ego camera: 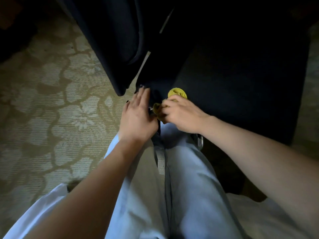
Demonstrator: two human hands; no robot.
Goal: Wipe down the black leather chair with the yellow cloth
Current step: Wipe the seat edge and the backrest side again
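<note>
We see the cloth point(177, 93) bunched into a yellow wad at the near left corner of the chair point(233, 83) seat, pressed against the black surface. The right hand point(183, 116) grips it, its fingers point(170, 102) curled tight round the wad, so yellow folds show only above the knuckles and below the thumb side. Just beside it, the left hand point(138, 114) lies flat, its fingers point(143, 95) straight and close together, the tips touching the dark front of the chair; it holds nothing. The two hands almost meet, with a fold of cloth between them. A padded black armrest point(117, 40) slants from the top edge down to a point just above the left fingertips. The rest of the chair is too dark for us to make out detail. Below the hands we see pale trousers point(189, 187), and to the left a beige carpet point(51, 100) with a flower pattern.
</note>
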